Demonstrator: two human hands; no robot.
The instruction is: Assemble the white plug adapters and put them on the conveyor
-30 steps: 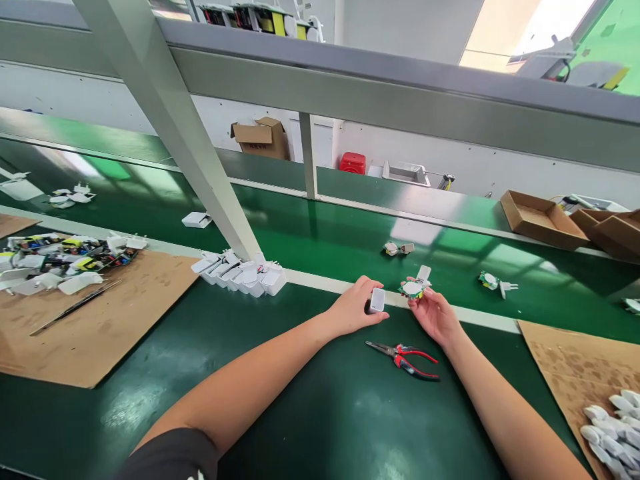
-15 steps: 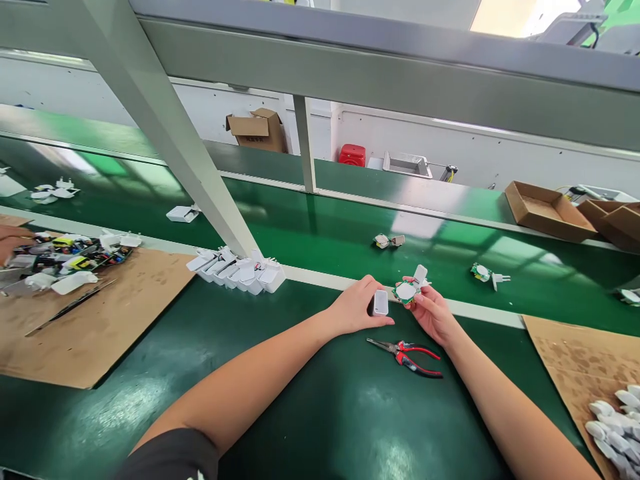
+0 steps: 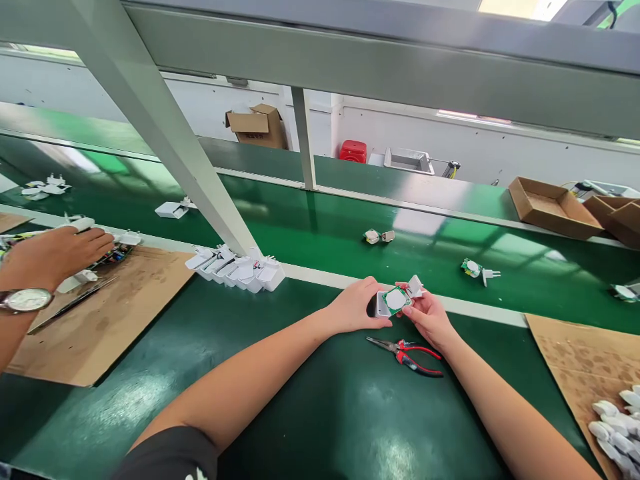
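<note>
Left hand (image 3: 354, 308) around case (image 3: 383, 305); right (image 3: 431, 319) pinching board (image 3: 397, 300)

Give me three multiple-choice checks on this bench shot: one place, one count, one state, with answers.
1. Where are the pliers?
A) on the cardboard sheet
B) on the green bench, below the hands
C) in the brown tray

2. How many hands show?
A) two
B) three
C) four

3. Where is the green circuit board?
A) lying on the bench
B) in the brown tray
C) in the right hand, against a white case

1 B: they lie on the bench, near the right forearm.
2 B: the person's two plus a co-worker's hand.
3 C: the left hand holds the case up to the board.
</note>
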